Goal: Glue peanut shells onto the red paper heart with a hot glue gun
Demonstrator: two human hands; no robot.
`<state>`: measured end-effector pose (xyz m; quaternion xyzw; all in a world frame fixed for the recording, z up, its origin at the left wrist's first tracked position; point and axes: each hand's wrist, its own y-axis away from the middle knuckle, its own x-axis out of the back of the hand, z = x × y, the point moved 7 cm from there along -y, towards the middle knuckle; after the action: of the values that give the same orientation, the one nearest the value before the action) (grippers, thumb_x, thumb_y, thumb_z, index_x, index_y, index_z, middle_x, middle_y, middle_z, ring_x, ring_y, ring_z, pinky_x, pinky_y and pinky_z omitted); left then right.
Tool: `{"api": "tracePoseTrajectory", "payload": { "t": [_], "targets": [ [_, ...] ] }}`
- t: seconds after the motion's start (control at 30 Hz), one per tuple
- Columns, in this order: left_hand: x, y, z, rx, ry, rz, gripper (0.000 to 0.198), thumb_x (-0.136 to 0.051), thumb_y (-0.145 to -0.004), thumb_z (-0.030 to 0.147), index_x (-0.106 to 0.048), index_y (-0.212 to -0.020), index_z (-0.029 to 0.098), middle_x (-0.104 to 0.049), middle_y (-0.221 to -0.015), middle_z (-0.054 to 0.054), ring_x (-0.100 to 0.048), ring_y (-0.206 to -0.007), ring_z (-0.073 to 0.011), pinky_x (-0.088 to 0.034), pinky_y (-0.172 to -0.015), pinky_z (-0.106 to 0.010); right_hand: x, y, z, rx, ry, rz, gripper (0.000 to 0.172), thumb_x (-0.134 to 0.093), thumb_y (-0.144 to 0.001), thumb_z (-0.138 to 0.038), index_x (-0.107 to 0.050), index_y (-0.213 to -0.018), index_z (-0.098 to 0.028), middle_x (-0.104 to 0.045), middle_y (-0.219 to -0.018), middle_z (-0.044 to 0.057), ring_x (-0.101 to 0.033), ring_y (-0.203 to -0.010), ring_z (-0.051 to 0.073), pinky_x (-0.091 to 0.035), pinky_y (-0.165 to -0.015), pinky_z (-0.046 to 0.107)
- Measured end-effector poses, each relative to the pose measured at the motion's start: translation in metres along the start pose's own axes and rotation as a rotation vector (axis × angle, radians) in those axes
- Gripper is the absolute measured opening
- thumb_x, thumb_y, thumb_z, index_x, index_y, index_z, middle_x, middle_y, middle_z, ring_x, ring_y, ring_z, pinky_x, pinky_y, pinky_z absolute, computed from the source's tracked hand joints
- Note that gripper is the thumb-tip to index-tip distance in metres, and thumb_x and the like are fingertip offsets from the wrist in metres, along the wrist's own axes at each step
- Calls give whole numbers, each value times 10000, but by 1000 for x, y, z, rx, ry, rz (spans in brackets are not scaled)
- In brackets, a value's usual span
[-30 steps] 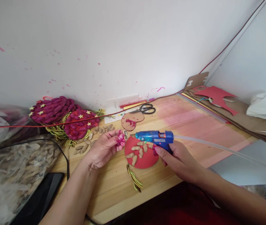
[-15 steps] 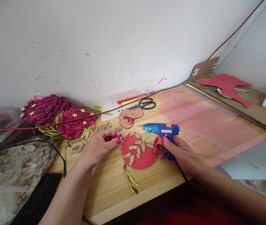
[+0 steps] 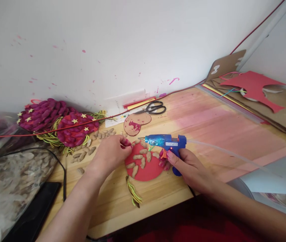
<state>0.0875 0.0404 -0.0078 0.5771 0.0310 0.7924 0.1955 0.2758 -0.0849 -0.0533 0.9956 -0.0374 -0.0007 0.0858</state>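
In my right hand [image 3: 183, 161] is a blue glue gun [image 3: 158, 140] with an orange trigger, its metal nozzle pointing left above the far edge of a red disc [image 3: 150, 171]. Several peanuts [image 3: 143, 163] in their shells lie on the disc, some at its upper edge. A green loop shows at the disc's top, and a yellow-green yarn tassel [image 3: 134, 193] hangs off its lower left. My left hand [image 3: 111, 153] is closed at the disc's upper left edge, thumb and fingers pinched near the nozzle; what they hold, if anything, cannot be made out.
Loose peanuts [image 3: 82, 156] lie left of my left hand. Behind are black scissors [image 3: 155, 107], a cardboard cutout [image 3: 133, 126] and magenta peanut-covered ornaments [image 3: 75, 131]. A plastic bag of peanuts [image 3: 19, 181] and black cable stand left. Red scrap [image 3: 256, 87] lies right.
My left hand has come closer to the disc's upper edge, and the nozzle now sits nearer my left fingertips. The whole view has shifted slightly.
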Motion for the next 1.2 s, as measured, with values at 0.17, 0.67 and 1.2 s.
{"api": "tracePoseTrajectory", "payload": {
  "t": [0.17,0.67,1.2],
  "targets": [
    [-2,1,3,14,-61,33,122,-635,-766,266,-740,-793,210,-765,-816,-64,-646,-738,-231,-389,-668,-313,2,1,-1,30,82,6,464,-565,-933,-632,-657,-819,-191,-666,-783,44,-579,-701,156,-497,-661,271],
    [-10,1,2,-13,-173,99,123,-559,-797,267,-664,-815,206,-753,-864,-103,-680,-814,-265,-420,-693,-335,1,1,-2,38,92,-10,429,-565,-951,-590,-682,-831,-195,-682,-803,41,-588,-717,165,-497,-690,276],
    [-1,2,-21,-48,108,89,238,-555,-879,324,-708,-1009,197,-778,-970,-78,-701,-828,-230,-464,-742,-311,3,1,0,12,125,17,437,-583,-922,-623,-693,-900,-201,-682,-816,57,-602,-742,191,-499,-654,293]
  ]
}}
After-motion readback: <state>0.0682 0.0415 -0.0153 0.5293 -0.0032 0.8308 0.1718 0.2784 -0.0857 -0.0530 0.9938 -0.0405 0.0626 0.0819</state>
